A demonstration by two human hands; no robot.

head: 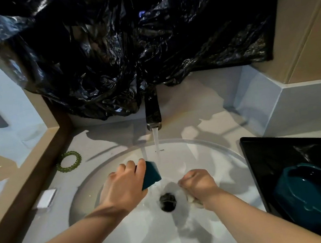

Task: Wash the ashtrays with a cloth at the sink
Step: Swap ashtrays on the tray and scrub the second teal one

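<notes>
Left grip [124, 189] clasps a teal ashtray [150, 174] on edge over the white sink [214, 154], just beside the water [156, 141] running from the black tap [151, 110]. Right grip [197, 185] is clenched round a pale cloth [192, 200] near the drain [167, 201]. A second teal ashtray [316, 194] lies in a black tray [253, 169] on the surface [209, 125] right of the sink.

sink [213, 148]: glossy white ceramic | plastic sheet [130, 41]: crinkled glossy black | tray [269, 158]: glossy black

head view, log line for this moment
left hand: holds teal ashtray | right hand: grips cloth | tap: running | second ashtray: on black tray
</notes>
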